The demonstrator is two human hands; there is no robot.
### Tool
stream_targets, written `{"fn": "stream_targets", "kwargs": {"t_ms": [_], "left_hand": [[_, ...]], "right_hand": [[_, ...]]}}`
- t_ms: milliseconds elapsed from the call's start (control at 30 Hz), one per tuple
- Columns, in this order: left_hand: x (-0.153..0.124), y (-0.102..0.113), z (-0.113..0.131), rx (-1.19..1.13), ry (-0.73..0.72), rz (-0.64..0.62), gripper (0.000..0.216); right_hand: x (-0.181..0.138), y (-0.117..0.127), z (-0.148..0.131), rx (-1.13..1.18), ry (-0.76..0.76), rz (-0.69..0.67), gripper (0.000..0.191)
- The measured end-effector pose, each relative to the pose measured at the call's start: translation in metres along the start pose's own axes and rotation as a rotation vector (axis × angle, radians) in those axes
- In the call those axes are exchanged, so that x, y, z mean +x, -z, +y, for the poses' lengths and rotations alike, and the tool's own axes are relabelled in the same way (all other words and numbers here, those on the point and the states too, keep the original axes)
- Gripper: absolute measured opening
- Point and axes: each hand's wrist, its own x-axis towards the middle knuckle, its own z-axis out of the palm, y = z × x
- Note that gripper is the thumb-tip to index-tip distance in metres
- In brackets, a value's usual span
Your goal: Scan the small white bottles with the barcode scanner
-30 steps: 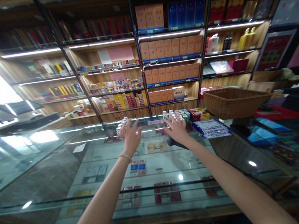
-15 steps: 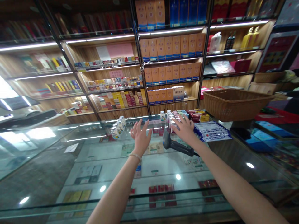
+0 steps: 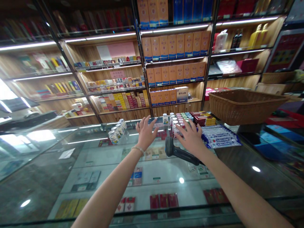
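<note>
My left hand (image 3: pixel 146 133) hovers above the glass counter (image 3: pixel 152 167), fingers spread and holding nothing. To its left, several small white-capped bottles (image 3: pixel 117 131) stand in a slanting row. My right hand (image 3: pixel 191 137) is also open, with its fingers apart beside more small bottles (image 3: pixel 175 123); whether a fingertip touches one I cannot tell. A black handheld barcode scanner (image 3: pixel 179 152) lies on the glass just below the right hand. Right of that hand are blue-and-white packets (image 3: pixel 220 136) in a fanned stack.
A brown wicker basket (image 3: pixel 242 109) stands at the right of the counter, behind the packets. Red and yellow packs (image 3: pixel 203 118) are stacked beside the bottles. A white paper slip (image 3: pixel 66 153) lies at left. Shelves with orange boxes (image 3: pixel 175 46) line the back wall.
The right hand has shifted slightly right and nearer to me, with its fingers spreading wider. The left hand has moved a little right and up. The view has shifted slightly.
</note>
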Motion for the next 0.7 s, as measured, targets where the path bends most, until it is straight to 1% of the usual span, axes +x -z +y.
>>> {"fn": "stream_targets", "kwargs": {"t_ms": [167, 333, 500, 600, 700], "left_hand": [[0.019, -0.030, 0.009, -0.028, 0.024, -0.010, 0.045], [0.027, -0.055, 0.010, -0.043, 0.058, -0.019, 0.046], [0.038, -0.064, 0.005, -0.057, 0.089, -0.048, 0.047], [0.050, -0.064, 0.002, -0.045, 0.125, -0.076, 0.049], [0.062, -0.067, -0.002, -0.028, 0.156, -0.101, 0.052]], "right_hand": [[-0.002, -0.003, -0.003, 0.003, 0.001, -0.040, 0.045], [0.002, -0.002, -0.006, 0.003, -0.013, -0.060, 0.046], [0.018, 0.002, -0.009, -0.023, -0.046, -0.086, 0.046], [0.035, 0.006, -0.007, -0.051, 0.000, -0.097, 0.047], [0.064, 0.005, -0.003, -0.079, 0.054, -0.128, 0.049]]}}
